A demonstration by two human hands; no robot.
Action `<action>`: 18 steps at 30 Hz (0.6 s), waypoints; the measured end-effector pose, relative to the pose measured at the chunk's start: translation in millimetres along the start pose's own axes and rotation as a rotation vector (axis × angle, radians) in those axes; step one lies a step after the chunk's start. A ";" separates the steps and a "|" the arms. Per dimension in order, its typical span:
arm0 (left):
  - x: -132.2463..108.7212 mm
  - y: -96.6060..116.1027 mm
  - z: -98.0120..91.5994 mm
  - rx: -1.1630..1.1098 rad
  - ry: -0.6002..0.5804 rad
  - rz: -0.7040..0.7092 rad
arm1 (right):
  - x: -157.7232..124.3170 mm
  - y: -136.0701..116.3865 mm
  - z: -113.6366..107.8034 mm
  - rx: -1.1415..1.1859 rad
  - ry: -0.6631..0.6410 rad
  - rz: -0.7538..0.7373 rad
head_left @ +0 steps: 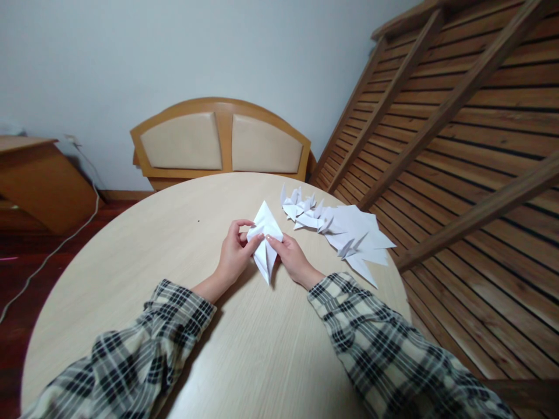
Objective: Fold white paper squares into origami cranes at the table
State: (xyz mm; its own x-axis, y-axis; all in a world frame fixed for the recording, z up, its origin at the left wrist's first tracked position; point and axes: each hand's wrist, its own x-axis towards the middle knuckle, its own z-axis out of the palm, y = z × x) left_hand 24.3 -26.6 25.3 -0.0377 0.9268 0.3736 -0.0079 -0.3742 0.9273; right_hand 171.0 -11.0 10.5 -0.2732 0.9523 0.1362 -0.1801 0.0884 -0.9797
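Observation:
A white sheet of origami paper (268, 222), folded into a long diamond, is held upright-pointing between my two hands above the table. My left hand (236, 249) pinches its left corner, the thumb lying on the front face. On the other side, my right hand (295, 256) grips the right corner, thumb tip also on the front near the middle. A crease runs down the lower half between the thumbs. The fingers behind the paper are mostly hidden.
Several folded white paper cranes (301, 205) stand at the table's right side, beside and on loose white paper sheets (371, 233). The round wooden table (144, 250) reaches a headboard (225, 125). Wooden slats (463, 157) lean at right; a white cable (56, 247) runs left.

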 end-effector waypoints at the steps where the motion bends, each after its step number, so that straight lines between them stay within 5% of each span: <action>1: -0.1 0.1 0.1 -0.002 -0.002 -0.001 | -0.3 -0.8 0.8 0.018 -0.014 0.005; 18: -2.3 7.6 2.0 -0.042 -0.061 -0.063 | -0.2 0.9 -0.1 -0.009 0.033 0.055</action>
State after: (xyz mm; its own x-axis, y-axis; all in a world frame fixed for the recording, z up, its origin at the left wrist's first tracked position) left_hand 26.3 -31.5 31.6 0.0247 0.9483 0.3165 -0.0500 -0.3150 0.9478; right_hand 171.0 -11.0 9.6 -0.2514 0.9648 0.0776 -0.1567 0.0385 -0.9869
